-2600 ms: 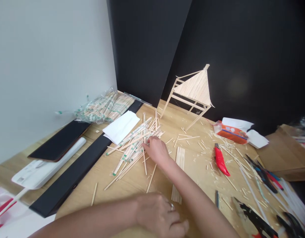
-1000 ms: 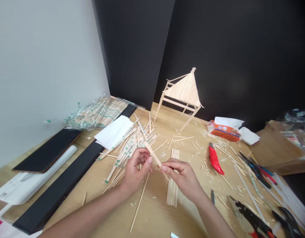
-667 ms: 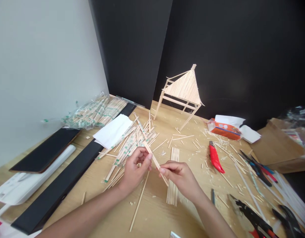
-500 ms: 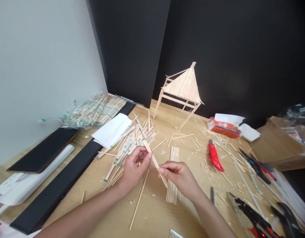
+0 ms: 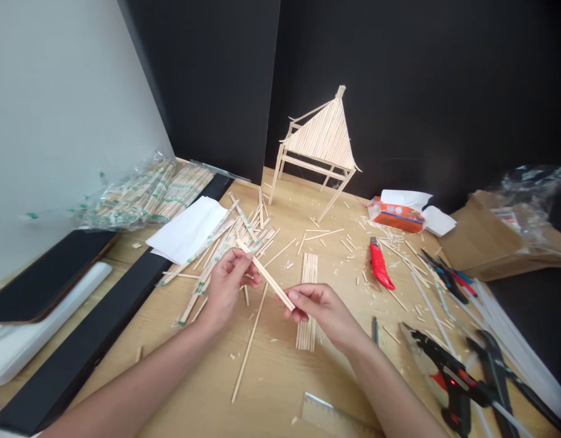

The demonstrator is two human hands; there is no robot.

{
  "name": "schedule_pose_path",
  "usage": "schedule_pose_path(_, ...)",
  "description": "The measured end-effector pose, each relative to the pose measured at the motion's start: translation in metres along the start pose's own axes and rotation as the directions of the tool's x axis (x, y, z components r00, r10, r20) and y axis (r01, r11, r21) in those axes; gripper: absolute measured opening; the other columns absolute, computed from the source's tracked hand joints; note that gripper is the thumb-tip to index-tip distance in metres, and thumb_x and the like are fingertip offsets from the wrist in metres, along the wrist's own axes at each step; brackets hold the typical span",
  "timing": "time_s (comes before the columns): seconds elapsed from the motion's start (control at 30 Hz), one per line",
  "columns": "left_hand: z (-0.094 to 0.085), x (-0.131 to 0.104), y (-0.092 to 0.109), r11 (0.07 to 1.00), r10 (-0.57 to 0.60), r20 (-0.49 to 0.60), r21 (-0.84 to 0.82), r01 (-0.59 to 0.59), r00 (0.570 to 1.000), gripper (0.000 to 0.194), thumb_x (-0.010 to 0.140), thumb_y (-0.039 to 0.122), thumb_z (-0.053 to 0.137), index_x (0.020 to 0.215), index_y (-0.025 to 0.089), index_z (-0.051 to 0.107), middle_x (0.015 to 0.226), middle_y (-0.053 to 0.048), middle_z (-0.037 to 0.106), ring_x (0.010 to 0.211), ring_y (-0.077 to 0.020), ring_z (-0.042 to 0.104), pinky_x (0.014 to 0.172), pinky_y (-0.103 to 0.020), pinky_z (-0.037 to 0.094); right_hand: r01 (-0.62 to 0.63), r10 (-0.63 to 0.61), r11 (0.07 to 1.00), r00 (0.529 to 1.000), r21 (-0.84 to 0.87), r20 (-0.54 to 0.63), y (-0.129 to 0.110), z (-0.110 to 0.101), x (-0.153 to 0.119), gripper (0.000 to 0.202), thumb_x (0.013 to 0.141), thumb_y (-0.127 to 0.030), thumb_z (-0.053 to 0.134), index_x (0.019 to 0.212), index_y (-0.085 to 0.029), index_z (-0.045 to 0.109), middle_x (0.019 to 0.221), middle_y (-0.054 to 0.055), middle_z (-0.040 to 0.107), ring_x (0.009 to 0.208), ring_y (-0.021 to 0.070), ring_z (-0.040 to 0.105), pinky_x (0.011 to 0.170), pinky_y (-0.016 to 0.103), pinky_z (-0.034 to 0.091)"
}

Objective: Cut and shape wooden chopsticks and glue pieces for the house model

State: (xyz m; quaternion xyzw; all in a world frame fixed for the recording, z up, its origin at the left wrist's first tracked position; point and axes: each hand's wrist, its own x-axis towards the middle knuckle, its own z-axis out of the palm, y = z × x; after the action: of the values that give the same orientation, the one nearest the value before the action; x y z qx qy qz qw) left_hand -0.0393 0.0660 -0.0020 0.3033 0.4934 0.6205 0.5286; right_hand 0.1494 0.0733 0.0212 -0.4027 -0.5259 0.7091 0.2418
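My left hand (image 5: pixel 232 283) pinches the upper part of a few thin bamboo chopsticks (image 5: pixel 267 275), which lie side by side and slant down to the right. Thumb and fingers of my right hand (image 5: pixel 319 310) close on their lower end. Beneath my right hand, a flat row of chopsticks (image 5: pixel 309 271) lies on the table, partly covered by the fingers. Beyond my left hand spreads a loose pile of chopsticks (image 5: pixel 216 261), some in clear wrappers with green print. At the back stands a small stick-built structure (image 5: pixel 321 134) with a triangular slatted roof on legs.
On the right lie a red utility knife (image 5: pixel 381 264), pliers (image 5: pixel 447 277), a glue gun (image 5: pixel 448 365) with a red light, and an orange box (image 5: pixel 396 214). A clear ruler (image 5: pixel 330 413) is near the front. To the left are white paper (image 5: pixel 189 228) and bagged chopsticks (image 5: pixel 134 198).
The camera view has shifted, so the table things appear farther left and up. My right hand has gone to the lower end of the held chopsticks. More of the ruler and glue gun shows.
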Motion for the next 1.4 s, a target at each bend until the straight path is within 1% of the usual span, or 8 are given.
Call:
schedule_pose_path(0.37, 0.009, -0.002, -0.005, 0.997, -0.073, 0.127, 0.027, 0.07, 0.989, 0.027, 0.071, 0.036, 0.07, 0.089, 0.017, 0.06, 0.08, -0.001, 0.062, 0.074, -0.0148, 0.062, 0.059, -0.025, 0.055, -0.034, 0.026, 0.997, 0.993, -0.071, -0.111, 0.008, -0.003, 0.003, 0.029, 0.078, -0.043, 0.065, 0.082, -0.015, 0.071, 0.065, 0.001, 0.063, 0.055, 0.0087, 0.048, 0.055, 0.021, 0.037)
schedule_pose_path(0.67, 0.016, -0.015, -0.006, 0.988, -0.153, 0.316, 0.085, 0.132, 0.936, 0.027, 0.069, 0.035, 0.073, 0.084, 0.015, 0.064, 0.07, 0.001, 0.059, 0.064, -0.012, 0.058, 0.058, -0.024, 0.053, -0.004, -0.071, 0.918, 0.982, -0.396, -0.174, 0.016, -0.028, 0.009, 0.037, 0.083, -0.046, 0.054, 0.069, -0.014, 0.068, 0.06, 0.002, 0.062, 0.055, 0.0135, 0.053, 0.055, 0.025, 0.04)
schedule_pose_path(0.77, 0.019, -0.031, -0.007, 0.956, -0.293, 0.543, 0.156, 0.248, 0.787, 0.025, 0.071, 0.035, 0.071, 0.086, 0.016, 0.066, 0.071, 0.0, 0.062, 0.062, -0.0109, 0.06, 0.057, -0.021, 0.051, 0.018, -0.134, 0.885, 0.966, -0.464, -0.219, 0.018, -0.038, 0.024, 0.033, 0.084, -0.043, 0.053, 0.073, -0.014, 0.067, 0.061, 0.002, 0.061, 0.056, 0.0136, 0.052, 0.056, 0.025, 0.039)
schedule_pose_path(0.9, 0.018, -0.047, -0.008, 0.8, -0.526, 0.784, 0.325, 0.504, 0.33, 0.025, 0.068, 0.035, 0.075, 0.085, 0.017, 0.07, 0.071, 0.0, 0.066, 0.057, -0.0102, 0.061, 0.058, -0.022, 0.051, 0.055, -0.173, 0.82, 0.973, -0.569, -0.156, 0.018, -0.018, 0.051, 0.028, 0.084, -0.038, 0.054, 0.074, -0.016, 0.067, 0.064, 0.002, 0.065, 0.057, 0.014, 0.056, 0.058, 0.025, 0.041)
schedule_pose_path(0.93, 0.017, -0.049, -0.009, 0.762, -0.545, 0.804, 0.358, 0.54, 0.237, 0.026, 0.066, 0.035, 0.076, 0.084, 0.018, 0.07, 0.07, 0.001, 0.066, 0.056, -0.0106, 0.061, 0.058, -0.023, 0.052, 0.069, -0.181, 0.798, 0.975, -0.599, -0.128, 0.017, -0.008, 0.057, 0.026, 0.084, -0.036, 0.054, 0.074, -0.017, 0.068, 0.066, 0.002, 0.066, 0.059, 0.0142, 0.057, 0.06, 0.025, 0.041)
schedule_pose_path(1.0, 0.015, -0.051, -0.01, 0.727, -0.554, 0.822, 0.402, 0.557, 0.129, 0.028, 0.06, 0.034, 0.079, 0.083, 0.02, 0.072, 0.066, 0.002, 0.065, 0.053, -0.011, 0.06, 0.057, -0.023, 0.052, 0.095, -0.2, 0.743, 0.976, -0.663, -0.084, 0.014, 0.013, 0.07, 0.022, 0.084, -0.034, 0.055, 0.077, -0.019, 0.069, 0.07, 0.001, 0.068, 0.065, 0.0145, 0.06, 0.063, 0.024, 0.041)
schedule_pose_path(1.17, 0.013, -0.048, -0.016, 0.713, -0.564, 0.823, 0.443, 0.543, 0.069, 0.031, 0.048, 0.026, 0.086, 0.075, 0.022, 0.072, 0.064, 0.005, 0.065, 0.051, -0.0088, 0.058, 0.054, -0.018, 0.052, 0.068, -0.233, 0.576, 0.969, -0.815, -0.084, 0.009, 0.051, 0.098, 0.015, 0.079, -0.033, 0.061, 0.079, -0.019, 0.068, 0.075, 0.003, 0.069, 0.071, 0.0173, 0.06, 0.064, 0.025, 0.038)
schedule_pose_path(1.4, 0.008, -0.038, -0.019, 0.723, -0.538, 0.839, 0.41, 0.556, 0.081, 0.027, 0.056, 0.036, 0.082, 0.076, 0.021, 0.074, 0.069, 0.003, 0.066, 0.056, -0.0096, 0.059, 0.056, -0.018, 0.053, -0.025, -0.227, 0.429, 0.965, -0.903, -0.134, -0.003, 0.056, 0.131, 0.026, 0.082, -0.037, 0.057, 0.067, -0.019, 0.066, 0.071, 0.004, 0.068, 0.07, 0.0178, 0.062, 0.062, 0.025, 0.038)
